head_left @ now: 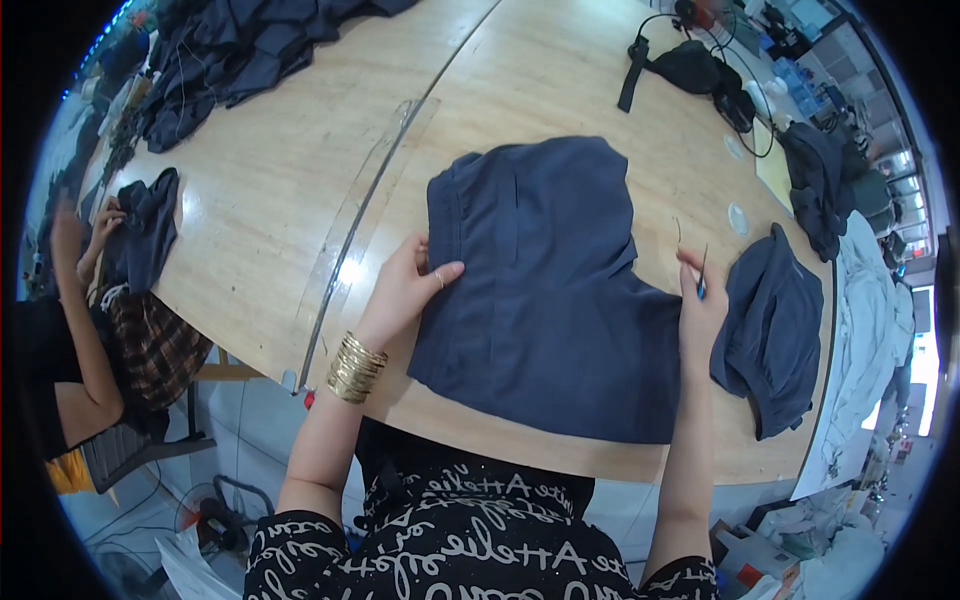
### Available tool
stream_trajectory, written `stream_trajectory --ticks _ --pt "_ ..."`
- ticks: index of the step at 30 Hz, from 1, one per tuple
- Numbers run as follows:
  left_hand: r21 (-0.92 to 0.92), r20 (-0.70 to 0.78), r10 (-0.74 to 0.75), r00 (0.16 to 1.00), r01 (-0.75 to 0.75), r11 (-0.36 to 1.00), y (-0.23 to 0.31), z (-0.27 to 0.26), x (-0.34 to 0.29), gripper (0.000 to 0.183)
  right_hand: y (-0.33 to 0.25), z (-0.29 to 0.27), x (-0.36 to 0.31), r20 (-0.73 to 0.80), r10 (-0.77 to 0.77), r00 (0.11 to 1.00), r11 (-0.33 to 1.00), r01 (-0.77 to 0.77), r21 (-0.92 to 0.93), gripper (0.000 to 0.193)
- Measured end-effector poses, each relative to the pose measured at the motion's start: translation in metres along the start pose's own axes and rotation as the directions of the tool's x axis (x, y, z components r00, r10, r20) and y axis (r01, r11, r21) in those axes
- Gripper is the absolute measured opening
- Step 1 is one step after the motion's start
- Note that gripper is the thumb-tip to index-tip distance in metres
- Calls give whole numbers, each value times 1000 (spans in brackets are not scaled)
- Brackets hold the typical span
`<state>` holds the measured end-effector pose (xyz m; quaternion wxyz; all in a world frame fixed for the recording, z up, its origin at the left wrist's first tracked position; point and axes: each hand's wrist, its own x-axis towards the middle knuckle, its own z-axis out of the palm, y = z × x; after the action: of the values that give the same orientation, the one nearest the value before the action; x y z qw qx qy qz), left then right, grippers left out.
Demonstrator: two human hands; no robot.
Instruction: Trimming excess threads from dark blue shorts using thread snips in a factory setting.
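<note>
On the worktop (540,95), front and centre: dark blue shorts (560,290), spread nearly flat, waistband (442,215) to the left, leg openings to the right. And look at that left hand (405,285)! Thumb on top, fingers tucked under the edge, pinching the waistband. Over at the lower leg, just beyond the hem, now the right hand (703,310), fingers closed on a small pointed tool (702,285), dark with a touch of blue, aimed away from the body and clear of the cloth. Blades parted or together? Cannot tell.

Now for good handling: keep the waistband anchored, smooth those ripples by the notch between the legs, and lift the right forearm instead of dragging it over the hem. Careful with the tip, probably easy to snag in such cloth! Steer clear, too, of the crumpled dark garment (775,330) just beside the right hand.
</note>
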<state>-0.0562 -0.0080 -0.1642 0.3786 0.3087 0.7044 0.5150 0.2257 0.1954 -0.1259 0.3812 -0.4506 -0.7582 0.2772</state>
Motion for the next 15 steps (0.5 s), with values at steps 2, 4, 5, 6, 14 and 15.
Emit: stream_trajectory --ticks 2,4,5,6,14,15 --pt "-175 52 -2 999 11 985 3 2 -6 35 11 15 41 4 -30 1000 994 29 101 21" --pt "-162 43 -19 999 26 986 4 -6 -16 39 19 33 74 185 187 965 968 -214 135 25" --pt "20 15 -28 999 28 999 7 -12 -22 43 23 47 82 198 148 969 969 -182 167 25" --pt "200 -28 -39 999 44 979 9 -18 -31 47 28 61 85 175 182 967 958 -215 188 27" --pt "-733 235 73 969 128 668 -6 15 -12 53 28 120 85 629 204 750 666 -577 472 26" --pt "-776 285 -32 958 250 579 8 12 -16 50 32 119 85 693 207 690 666 -618 417 26"
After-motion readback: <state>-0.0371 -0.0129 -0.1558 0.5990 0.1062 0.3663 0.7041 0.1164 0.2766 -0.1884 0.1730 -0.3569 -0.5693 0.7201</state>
